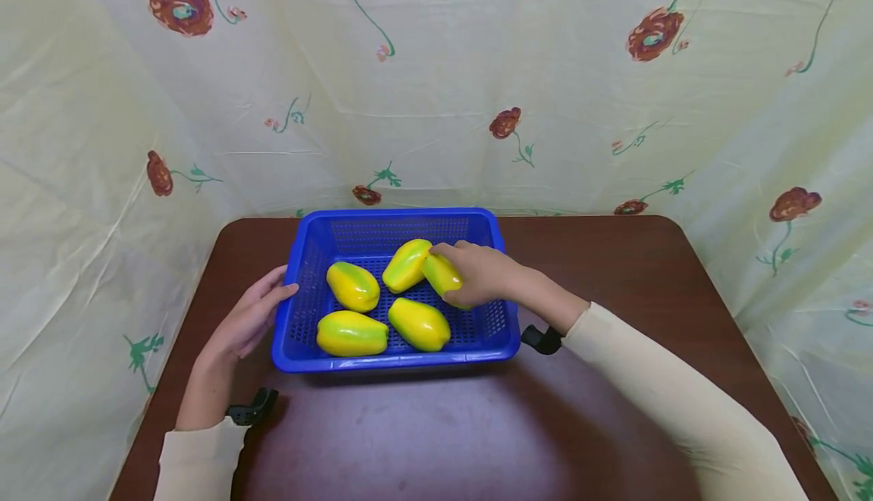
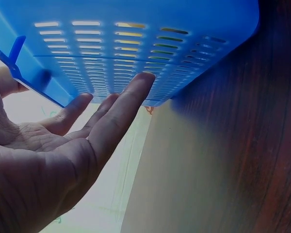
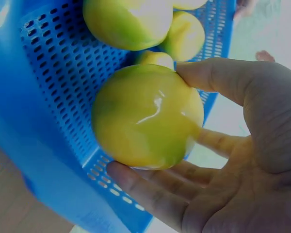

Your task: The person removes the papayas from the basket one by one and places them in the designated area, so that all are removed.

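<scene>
A blue plastic basket (image 1: 395, 364) with slotted walls holds several yellow-green papayas, among them one (image 1: 352, 286) at the left and one (image 1: 351, 333) at the front left. My right hand (image 1: 486, 272) reaches over the basket's right side and grips a papaya (image 3: 148, 116), thumb on one side and fingers round the other. That papaya is close beside another papaya (image 1: 407, 266). At the basket's left side, my left hand (image 1: 251, 311) holds the rim with its thumb over the edge. In the left wrist view, its fingers (image 2: 121, 116) lie against the slotted outer wall.
The basket stands on a dark brown wooden table (image 1: 586, 258), near its back edge. A pale curtain (image 1: 436, 107) with a flower print hangs behind and on both sides. Black bands (image 1: 254, 408) sit on both wrists, by the cream sleeves.
</scene>
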The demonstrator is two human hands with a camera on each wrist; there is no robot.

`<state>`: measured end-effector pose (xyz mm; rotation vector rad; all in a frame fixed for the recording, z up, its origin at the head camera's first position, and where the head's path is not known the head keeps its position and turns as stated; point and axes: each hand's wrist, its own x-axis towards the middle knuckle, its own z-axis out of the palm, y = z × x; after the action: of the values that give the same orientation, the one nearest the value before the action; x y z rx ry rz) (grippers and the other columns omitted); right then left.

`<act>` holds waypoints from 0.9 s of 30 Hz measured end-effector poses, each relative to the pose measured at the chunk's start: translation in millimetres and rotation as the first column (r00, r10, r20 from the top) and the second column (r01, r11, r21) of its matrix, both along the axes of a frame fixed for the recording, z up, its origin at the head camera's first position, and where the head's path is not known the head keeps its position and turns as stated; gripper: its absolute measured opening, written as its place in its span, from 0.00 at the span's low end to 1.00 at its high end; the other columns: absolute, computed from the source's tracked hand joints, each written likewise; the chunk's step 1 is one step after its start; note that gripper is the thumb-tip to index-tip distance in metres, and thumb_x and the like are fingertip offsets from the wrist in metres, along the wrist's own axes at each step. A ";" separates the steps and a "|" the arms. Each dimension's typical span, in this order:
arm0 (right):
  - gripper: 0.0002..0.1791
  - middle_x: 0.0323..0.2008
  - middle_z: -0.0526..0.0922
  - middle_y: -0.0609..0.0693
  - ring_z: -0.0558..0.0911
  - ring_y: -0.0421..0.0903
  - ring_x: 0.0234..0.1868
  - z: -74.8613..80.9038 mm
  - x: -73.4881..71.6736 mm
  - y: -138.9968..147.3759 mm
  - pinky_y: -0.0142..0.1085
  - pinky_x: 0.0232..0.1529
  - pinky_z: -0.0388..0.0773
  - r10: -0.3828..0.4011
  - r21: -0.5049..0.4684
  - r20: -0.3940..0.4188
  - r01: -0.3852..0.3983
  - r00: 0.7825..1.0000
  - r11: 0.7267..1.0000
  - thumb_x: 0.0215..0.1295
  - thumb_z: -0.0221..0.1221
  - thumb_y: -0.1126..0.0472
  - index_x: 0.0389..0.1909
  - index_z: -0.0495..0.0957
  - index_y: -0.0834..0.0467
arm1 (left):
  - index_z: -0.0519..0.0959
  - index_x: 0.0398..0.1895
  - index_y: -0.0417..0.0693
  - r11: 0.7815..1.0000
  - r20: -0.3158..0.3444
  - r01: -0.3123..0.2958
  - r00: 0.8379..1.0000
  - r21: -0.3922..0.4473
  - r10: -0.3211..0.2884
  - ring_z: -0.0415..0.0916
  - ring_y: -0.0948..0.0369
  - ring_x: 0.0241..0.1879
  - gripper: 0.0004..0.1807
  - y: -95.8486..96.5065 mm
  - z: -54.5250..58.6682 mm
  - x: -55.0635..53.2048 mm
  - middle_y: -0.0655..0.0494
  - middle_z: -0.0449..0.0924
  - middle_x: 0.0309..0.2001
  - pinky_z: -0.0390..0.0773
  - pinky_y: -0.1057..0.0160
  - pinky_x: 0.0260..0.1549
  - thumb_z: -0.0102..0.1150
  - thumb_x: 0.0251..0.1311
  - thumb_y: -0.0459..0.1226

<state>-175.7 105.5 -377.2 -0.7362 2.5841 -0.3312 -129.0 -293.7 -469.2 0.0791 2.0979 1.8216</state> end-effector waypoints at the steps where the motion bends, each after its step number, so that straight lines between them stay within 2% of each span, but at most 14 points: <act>1: 0.44 0.59 0.80 0.56 0.78 0.50 0.47 -0.2 0.2 0.9 0.40 0.42 0.78 -0.002 -0.020 -0.007 0.002 1.000 1.000 0.67 0.68 0.50 0.81 0.62 0.51 | 0.50 0.83 0.38 1.000 0.000 -0.001 1.000 0.000 0.001 0.85 0.68 0.53 0.37 -1.0 0.3 0.4 0.69 0.78 0.59 0.87 0.66 0.51 0.47 0.83 0.48; 10: 0.43 0.65 0.78 0.56 0.79 0.50 0.50 2.4 7.0 18.5 0.41 0.46 0.82 -0.031 -0.206 -0.059 0.018 0.998 0.978 0.66 0.70 0.52 0.80 0.63 0.51 | 0.51 0.83 0.39 1.000 0.012 -0.011 1.000 -0.013 0.011 0.85 0.68 0.52 0.36 -1.2 1.1 1.5 0.67 0.79 0.58 0.87 0.66 0.51 0.47 0.83 0.48; 16: 0.43 0.67 0.78 0.54 0.79 0.50 0.53 3.7 11.1 30.4 0.43 0.50 0.84 -0.065 -0.339 -0.127 0.019 0.990 0.941 0.66 0.70 0.53 0.80 0.64 0.51 | 0.52 0.84 0.40 1.000 0.009 -0.014 1.000 -0.014 0.014 0.85 0.67 0.53 0.37 0.8 3.1 1.4 0.65 0.77 0.60 0.87 0.65 0.53 0.47 0.83 0.49; 21: 0.44 0.70 0.76 0.52 0.80 0.50 0.56 2.2 13.2 36.5 0.45 0.55 0.83 -0.084 -0.411 -0.172 0.006 0.981 0.912 0.66 0.70 0.52 0.80 0.63 0.52 | 0.52 0.83 0.39 1.000 0.002 -0.023 1.000 -0.004 0.023 0.85 0.67 0.52 0.36 -2.2 1.8 2.2 0.66 0.78 0.58 0.87 0.66 0.51 0.46 0.83 0.47; 24: 0.45 0.71 0.76 0.52 0.80 0.51 0.57 1.7 14.6 43.3 0.47 0.57 0.83 -0.115 -0.448 -0.170 0.027 0.979 0.894 0.65 0.71 0.53 0.81 0.62 0.52 | 0.52 0.83 0.40 1.000 -0.001 -0.014 1.000 -0.008 0.014 0.85 0.67 0.52 0.36 -2.3 0.9 1.5 0.67 0.78 0.59 0.87 0.66 0.51 0.47 0.83 0.48; 27: 0.45 0.69 0.77 0.53 0.81 0.53 0.58 1.1 15.3 53.9 0.46 0.54 0.85 -0.163 -0.501 -0.146 0.069 0.976 0.863 0.65 0.72 0.55 0.81 0.62 0.53 | 0.52 0.84 0.41 1.000 -0.005 -0.004 1.000 -0.016 0.004 0.85 0.67 0.54 0.37 -0.1 -0.2 0.2 0.66 0.77 0.60 0.87 0.65 0.53 0.48 0.82 0.49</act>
<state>-160.4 159.4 -376.1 -0.8084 2.7497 -1.0408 -128.8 -293.8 -469.3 0.0748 2.1170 1.8084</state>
